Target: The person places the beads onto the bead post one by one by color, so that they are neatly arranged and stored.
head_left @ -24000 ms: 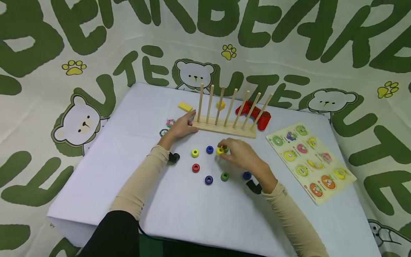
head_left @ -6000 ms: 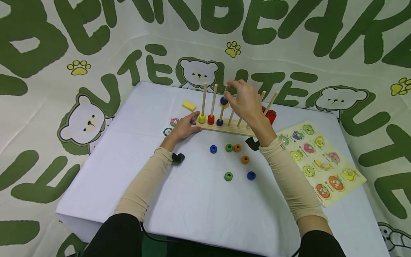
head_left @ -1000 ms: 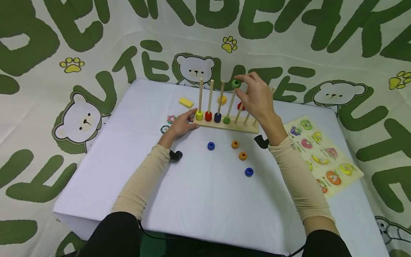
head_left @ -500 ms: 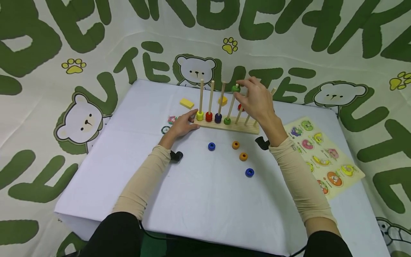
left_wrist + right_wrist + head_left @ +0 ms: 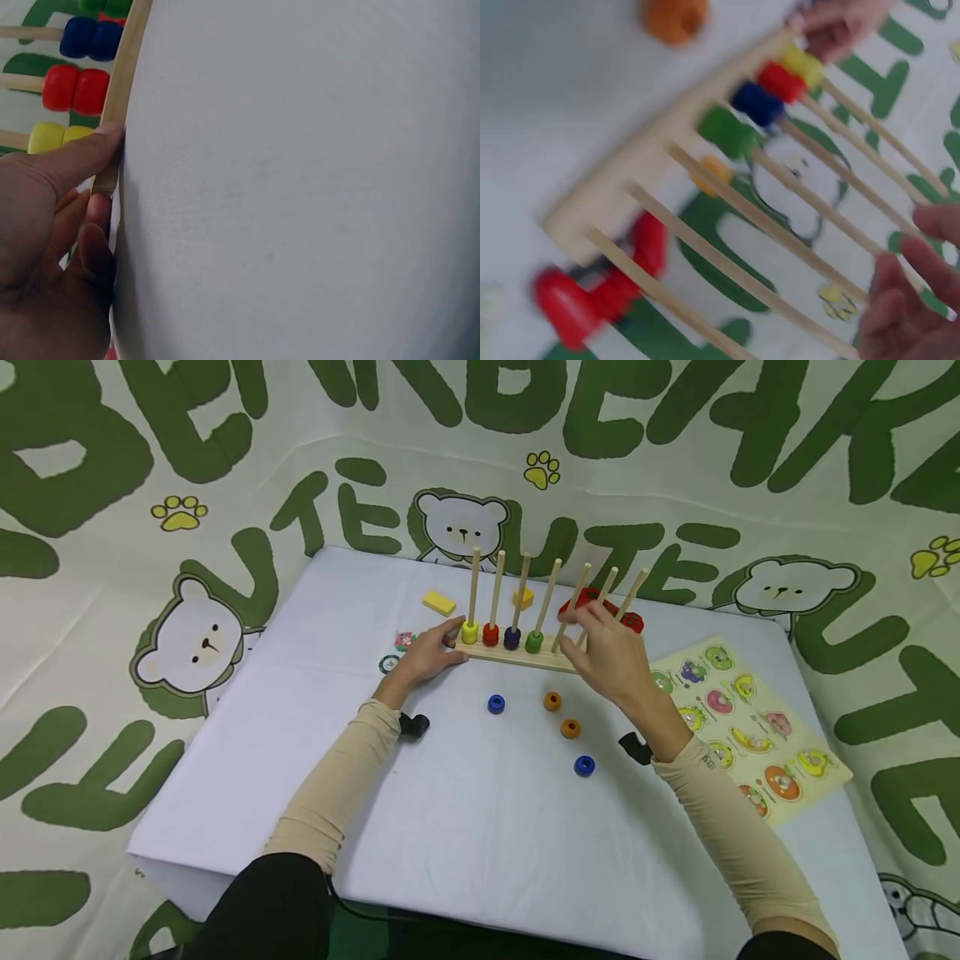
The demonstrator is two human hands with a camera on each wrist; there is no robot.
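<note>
A wooden peg stand (image 5: 517, 654) with several upright pegs stands toward the back of the table. Its leftmost peg carries yellow beads (image 5: 469, 632); along from it come red beads (image 5: 491, 635), dark blue beads (image 5: 512, 637) and green beads (image 5: 534, 642), two per colour. My left hand (image 5: 433, 653) holds the stand's left end, the thumb on the base's front edge in the left wrist view. My right hand (image 5: 611, 653) is in front of the bare right-hand pegs, nothing in its loosely bent fingers. Loose on the cloth lie two orange beads (image 5: 552, 701) and two blue beads (image 5: 584, 766).
Behind the stand are a red game controller (image 5: 630, 620), partly hidden, and a yellow-orange block (image 5: 522, 598). A yellow block (image 5: 438, 603) lies at back left, with a round token (image 5: 388, 663) and a pink figure (image 5: 404, 640) nearby. A fruit puzzle board (image 5: 750, 727) lies at right.
The second green bead has gone down its peg onto the first. My right hand has let it go and moved down and rightward. My left hand stays at the stand's end.
</note>
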